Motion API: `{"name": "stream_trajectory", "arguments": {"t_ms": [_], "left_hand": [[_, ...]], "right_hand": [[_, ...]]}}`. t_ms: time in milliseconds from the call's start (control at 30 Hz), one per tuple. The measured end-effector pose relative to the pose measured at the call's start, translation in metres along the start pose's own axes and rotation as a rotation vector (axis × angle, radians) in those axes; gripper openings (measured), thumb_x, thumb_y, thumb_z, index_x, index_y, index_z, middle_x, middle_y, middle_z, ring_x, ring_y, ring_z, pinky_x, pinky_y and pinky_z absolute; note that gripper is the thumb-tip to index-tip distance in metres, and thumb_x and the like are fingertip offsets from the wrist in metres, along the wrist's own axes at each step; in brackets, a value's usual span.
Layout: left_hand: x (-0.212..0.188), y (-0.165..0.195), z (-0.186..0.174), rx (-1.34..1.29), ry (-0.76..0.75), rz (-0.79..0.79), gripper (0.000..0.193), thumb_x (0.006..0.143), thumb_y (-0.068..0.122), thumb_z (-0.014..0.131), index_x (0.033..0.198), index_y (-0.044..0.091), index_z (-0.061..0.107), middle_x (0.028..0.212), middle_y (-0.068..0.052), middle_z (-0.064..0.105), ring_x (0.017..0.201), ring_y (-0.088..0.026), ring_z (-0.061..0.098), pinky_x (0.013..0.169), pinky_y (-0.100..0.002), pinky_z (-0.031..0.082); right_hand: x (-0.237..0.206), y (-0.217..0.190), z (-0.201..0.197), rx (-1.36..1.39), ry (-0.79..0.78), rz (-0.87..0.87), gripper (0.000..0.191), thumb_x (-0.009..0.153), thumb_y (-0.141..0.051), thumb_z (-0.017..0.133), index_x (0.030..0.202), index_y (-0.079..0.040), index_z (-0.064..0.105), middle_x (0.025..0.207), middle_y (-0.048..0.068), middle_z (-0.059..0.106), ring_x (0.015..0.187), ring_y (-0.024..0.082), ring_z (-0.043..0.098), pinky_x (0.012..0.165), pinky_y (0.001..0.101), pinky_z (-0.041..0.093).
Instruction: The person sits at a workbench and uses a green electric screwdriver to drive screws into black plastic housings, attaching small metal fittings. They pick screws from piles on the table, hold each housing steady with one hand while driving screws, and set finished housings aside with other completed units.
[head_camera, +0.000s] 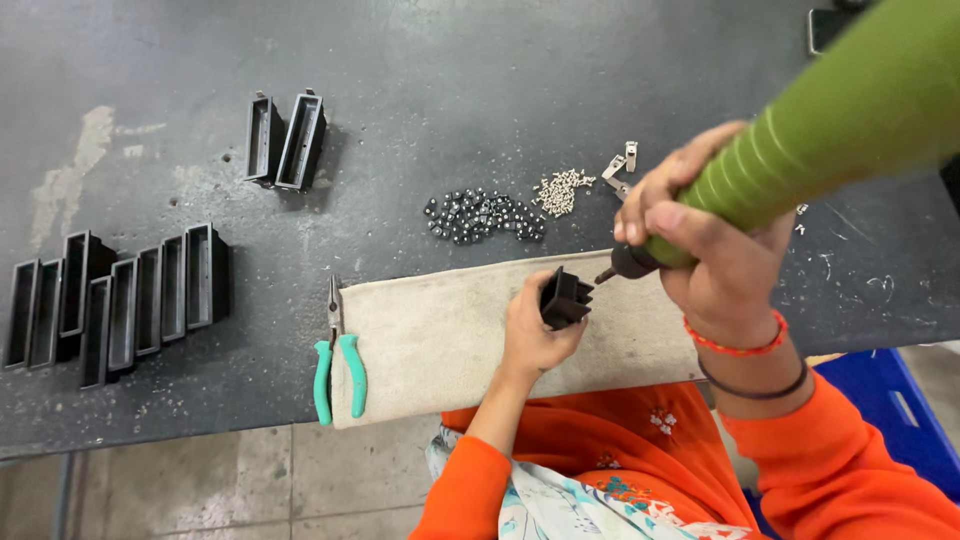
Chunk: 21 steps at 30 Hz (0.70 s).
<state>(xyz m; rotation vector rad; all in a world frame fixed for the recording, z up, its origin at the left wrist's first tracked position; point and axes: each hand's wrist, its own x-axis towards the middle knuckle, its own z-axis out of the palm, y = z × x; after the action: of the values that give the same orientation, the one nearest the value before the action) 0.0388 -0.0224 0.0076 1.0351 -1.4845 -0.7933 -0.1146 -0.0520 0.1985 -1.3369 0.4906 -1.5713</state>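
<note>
- Looking down from the head view: left hand (533, 335) pinches a small black rectangular plastic housing (565, 297) on the beige cloth mat (440, 335); grip closed on the part, open end facing up and right.
- Right hand (700, 235) wraps fully round a thick green-handled power screwdriver (800, 140); grip holding the tool, dark bit tip (606, 275) angled down-left.
- Key relation: housing lies just left of and slightly below the bit tip, near but seemingly not touching; tool's long axis runs from upper right down to the part. Left hand is on the part; right hand reaches it only through the tool.
- On the dark grey worktop (150, 60): pile of small black caps (483, 215), pile of small silver screws (560, 190), teal-handled pliers (338, 355) at the mat's left edge, row of empty black housings (120, 300) far left, two more (287, 140) behind.
</note>
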Motion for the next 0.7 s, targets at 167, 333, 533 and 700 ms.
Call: {"name": "stream_trajectory", "arguments": {"t_ms": [167, 333, 533, 700], "left_hand": [[0.0, 0.0, 0.0, 0.014, 0.001, 0.038, 0.057, 0.074, 0.008, 0.083, 0.122, 0.005, 0.054, 0.098, -0.013, 0.074, 0.09, -0.03, 0.076, 0.08, -0.037, 0.06], [0.0, -0.001, 0.0, -0.006, -0.007, 0.032, 0.058, 0.074, 0.008, 0.083, 0.124, 0.004, 0.054, 0.1, -0.014, 0.074, 0.091, -0.031, 0.076, 0.082, -0.037, 0.06], [-0.002, -0.003, 0.0, 0.009, -0.018, 0.043, 0.06, 0.073, 0.007, 0.085, 0.124, 0.004, 0.053, 0.102, -0.014, 0.074, 0.093, -0.031, 0.076, 0.082, -0.037, 0.06], [-0.004, -0.007, 0.0, 0.004, -0.02, 0.042, 0.063, 0.072, 0.007, 0.084, 0.126, 0.004, 0.052, 0.104, -0.014, 0.074, 0.095, -0.031, 0.076, 0.084, -0.038, 0.06]], "right_hand": [[-0.017, 0.02, -0.006, 0.141, 0.035, 0.021, 0.017, 0.096, 0.001, 0.062, 0.108, -0.001, 0.051, 0.078, 0.013, 0.058, 0.069, 0.022, 0.061, 0.072, 0.0387, 0.056], [-0.023, 0.028, -0.007, 0.183, 0.036, 0.045, 0.018, 0.096, 0.0, 0.063, 0.107, -0.002, 0.049, 0.079, 0.013, 0.057, 0.07, 0.023, 0.061, 0.072, 0.0389, 0.056], [-0.023, 0.029, -0.008, 0.123, -0.004, 0.046, 0.018, 0.095, 0.002, 0.062, 0.107, -0.002, 0.049, 0.076, 0.013, 0.056, 0.068, 0.022, 0.06, 0.07, 0.0377, 0.056], [-0.019, 0.03, -0.01, 0.139, -0.026, 0.09, 0.018, 0.094, 0.003, 0.06, 0.107, -0.001, 0.049, 0.076, 0.013, 0.056, 0.069, 0.022, 0.06, 0.071, 0.0377, 0.056]]}}
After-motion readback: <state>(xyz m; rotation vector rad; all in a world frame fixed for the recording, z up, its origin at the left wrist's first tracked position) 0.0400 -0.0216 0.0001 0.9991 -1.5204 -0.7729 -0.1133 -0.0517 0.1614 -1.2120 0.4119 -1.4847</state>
